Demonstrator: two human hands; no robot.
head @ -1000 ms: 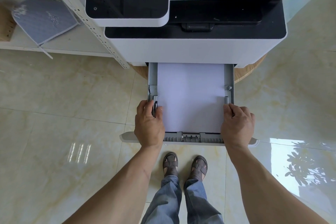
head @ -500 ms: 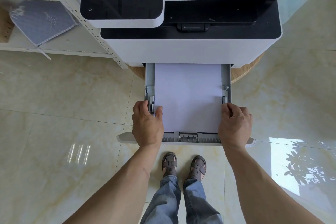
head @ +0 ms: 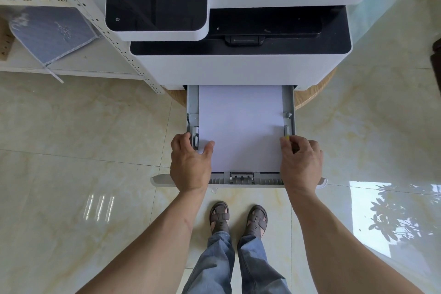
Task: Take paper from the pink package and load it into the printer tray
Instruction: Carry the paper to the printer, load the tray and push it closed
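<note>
A white and black printer (head: 238, 64) stands in front of me with its grey paper tray (head: 192, 102) pulled out. A stack of white paper (head: 241, 126) lies flat in the tray. My left hand (head: 191, 162) grips the tray's left side guide, thumb resting on the paper's edge. My right hand (head: 301, 162) grips the right side guide, near a small yellow mark. The pink package is not in view.
The printer rests on a round wooden stand (head: 310, 98). A white metal shelf (head: 71, 64) at the left holds a grey-blue cloth item (head: 52, 31). Glossy tiled floor (head: 95, 138) lies all around, and my sandalled feet (head: 238, 219) stand just below the tray's front.
Both hands stay on the tray's side guides; the left thumb has spread a little further onto the paper. The view has shifted slightly.
</note>
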